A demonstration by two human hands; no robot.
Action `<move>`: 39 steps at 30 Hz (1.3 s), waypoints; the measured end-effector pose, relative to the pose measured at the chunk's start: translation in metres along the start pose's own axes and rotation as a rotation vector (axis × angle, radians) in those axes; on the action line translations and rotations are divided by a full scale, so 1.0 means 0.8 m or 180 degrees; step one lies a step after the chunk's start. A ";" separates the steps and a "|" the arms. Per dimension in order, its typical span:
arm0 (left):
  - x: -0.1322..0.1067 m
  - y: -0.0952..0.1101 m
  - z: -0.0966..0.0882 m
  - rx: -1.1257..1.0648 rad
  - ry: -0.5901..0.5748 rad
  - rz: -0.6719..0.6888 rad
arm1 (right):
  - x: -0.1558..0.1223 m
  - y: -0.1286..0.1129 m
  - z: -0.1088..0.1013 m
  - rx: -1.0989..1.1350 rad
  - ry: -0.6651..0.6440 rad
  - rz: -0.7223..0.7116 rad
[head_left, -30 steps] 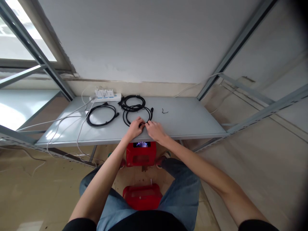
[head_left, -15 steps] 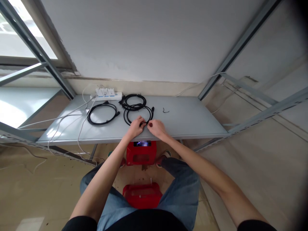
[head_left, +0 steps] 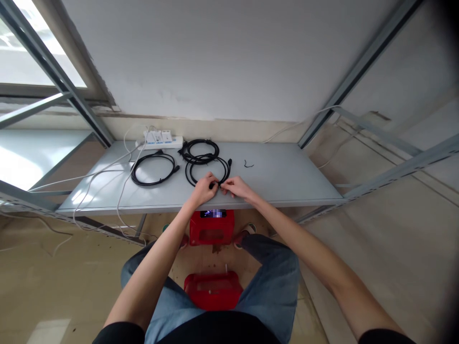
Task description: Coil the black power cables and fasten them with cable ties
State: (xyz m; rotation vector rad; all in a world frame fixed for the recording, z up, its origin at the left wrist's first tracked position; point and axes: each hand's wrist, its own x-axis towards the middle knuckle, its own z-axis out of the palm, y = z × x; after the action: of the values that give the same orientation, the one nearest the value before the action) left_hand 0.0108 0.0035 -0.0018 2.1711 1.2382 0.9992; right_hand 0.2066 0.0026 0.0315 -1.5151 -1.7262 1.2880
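A coiled black power cable (head_left: 228,173) lies near the front edge of the grey shelf (head_left: 283,177). My left hand (head_left: 205,188) is closed on the near side of this coil, and its fingers hide part of the loop. Just to the right, my right hand (head_left: 237,187) has thumb and forefinger pinched together at the same stretch of cable; what lies between those fingertips is too small to make out. A short, bent black tie (head_left: 248,164) rests beyond my right hand. Touching the held coil at the back is another black cable coil (head_left: 217,149).
On the left lies a third black coil (head_left: 143,183). Behind it, a white power strip (head_left: 175,142) holds plugs and trailing white cords. Metal uprights frame the shelf on both sides. Under its front edge stands a red stool (head_left: 211,234) with a phone on it.
My right hand's fingers have loosened from a tighter curl into a pinch and shifted slightly right. My left hand stays on the coil. The whole view has shifted a little.
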 end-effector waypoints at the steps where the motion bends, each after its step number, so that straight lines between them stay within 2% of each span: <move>1: 0.000 0.001 0.000 0.0002 0.0004 0.0002 | 0.000 0.006 -0.004 -0.0250 0.0136 -0.0177; 4: -0.001 0.002 0.000 0.0002 0.0007 0.0007 | -0.002 0.028 -0.013 -0.0983 0.0911 -0.0583; 6: -0.002 0.001 0.000 -0.0005 0.0011 0.0020 | -0.004 0.041 -0.016 -0.1117 0.1313 -0.0684; 8: -0.002 0.001 0.000 0.0006 0.0010 0.0036 | -0.007 0.051 -0.018 -0.1059 0.1461 -0.0780; 11: -0.004 0.002 0.001 0.0092 -0.0052 0.0066 | -0.007 0.061 -0.025 -0.1077 0.1377 -0.1007; 14: -0.005 0.004 0.002 0.0410 -0.0136 0.0147 | 0.002 0.068 -0.046 -0.1380 0.1388 -0.1203; 17: -0.006 0.008 0.005 0.1036 -0.0158 0.0248 | 0.020 0.079 -0.075 -0.1589 0.1948 -0.1255; 19: -0.006 0.011 0.006 0.1400 -0.0128 0.0229 | 0.032 0.088 -0.092 -0.1643 0.2358 -0.1148; 21: -0.005 0.017 0.007 0.1630 -0.0149 0.0137 | 0.043 0.097 -0.101 -0.1723 0.2577 -0.1010; 27: -0.004 0.042 0.003 0.2013 -0.0625 -0.0446 | 0.055 0.110 -0.097 -0.2210 0.2594 -0.0484; 33: 0.003 0.051 -0.005 0.2152 -0.1005 -0.0566 | 0.054 0.101 -0.089 -0.2728 0.2206 -0.0509; 35: 0.005 0.049 -0.011 0.2072 -0.1027 -0.0513 | 0.054 0.099 -0.088 -0.2813 0.2164 -0.0469; 39: 0.010 0.046 -0.033 0.1983 -0.0781 -0.0335 | 0.055 0.099 -0.087 -0.2887 0.2136 -0.0401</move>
State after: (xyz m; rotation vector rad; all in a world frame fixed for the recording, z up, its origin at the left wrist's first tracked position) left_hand 0.0134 -0.0068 0.0426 2.5392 1.6737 0.3001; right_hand 0.2916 0.0611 -0.0180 -1.9265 -1.9305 -0.1823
